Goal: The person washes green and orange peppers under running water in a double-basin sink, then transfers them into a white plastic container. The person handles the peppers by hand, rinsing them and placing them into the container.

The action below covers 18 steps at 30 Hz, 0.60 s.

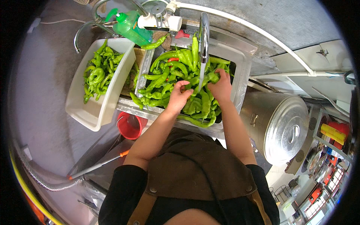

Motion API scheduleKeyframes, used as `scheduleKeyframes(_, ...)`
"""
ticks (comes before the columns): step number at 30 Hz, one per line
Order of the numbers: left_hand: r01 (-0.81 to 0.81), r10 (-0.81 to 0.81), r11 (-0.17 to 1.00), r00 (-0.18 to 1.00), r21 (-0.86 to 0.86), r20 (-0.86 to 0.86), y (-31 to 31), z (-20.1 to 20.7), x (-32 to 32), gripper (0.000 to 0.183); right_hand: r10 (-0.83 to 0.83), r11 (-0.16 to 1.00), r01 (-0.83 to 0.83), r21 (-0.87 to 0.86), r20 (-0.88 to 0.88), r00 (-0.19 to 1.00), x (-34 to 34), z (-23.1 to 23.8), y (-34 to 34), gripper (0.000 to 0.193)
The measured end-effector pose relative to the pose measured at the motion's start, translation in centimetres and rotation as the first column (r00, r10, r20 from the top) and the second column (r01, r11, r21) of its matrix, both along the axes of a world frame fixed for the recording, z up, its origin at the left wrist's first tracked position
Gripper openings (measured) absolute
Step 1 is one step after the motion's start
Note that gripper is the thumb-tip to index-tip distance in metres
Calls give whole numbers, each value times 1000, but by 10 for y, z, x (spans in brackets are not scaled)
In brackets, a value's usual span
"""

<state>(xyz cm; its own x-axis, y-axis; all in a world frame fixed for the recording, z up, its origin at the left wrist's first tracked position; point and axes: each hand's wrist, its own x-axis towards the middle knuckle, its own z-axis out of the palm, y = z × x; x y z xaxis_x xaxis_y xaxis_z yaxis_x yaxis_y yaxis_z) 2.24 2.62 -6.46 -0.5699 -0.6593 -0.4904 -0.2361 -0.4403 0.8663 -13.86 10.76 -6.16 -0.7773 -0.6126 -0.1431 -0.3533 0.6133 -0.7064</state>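
Long green peppers (159,80) fill the metal sink (244,71) in a heap, with a reddish one (173,59) among them. Water runs from the faucet (204,37) onto the pile between my hands. My left hand (179,98) hovers over the middle of the heap, thumb and forefinger curved apart with nothing visible between them. At the heap's right side, my right hand (221,88) has its fingers closed round a green pepper (212,77); its fingertips are partly hidden.
A white plastic tub (112,92) of smaller peppers stands left of the sink. Behind are a green pump bottle (132,27) and a second, curved tap (77,37). A red bucket (131,125) sits below. A large lidded steel pot (287,129) stands at right.
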Motion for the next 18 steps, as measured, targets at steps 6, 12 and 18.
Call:
scheduleKeyframes(6, -142, 226, 963, 891, 230, -394, 0, 15, -20, 44, 455, 846, -468, -255, -112, 883, 33, 48, -6, 63)
scheduleKeyframes(12, 143, 330, 690, 810, 710, -485, -28, 14, -37, 45, 535, 700, -254, -667, 254, 806, 34, 36, -7, 75)
scheduleKeyframes(18, 23, 293, 761, 879, 648, -375, -25, 4, -51, 19, 425, 688, 304, -659, 706, 567, 29, -4, 6, 62)
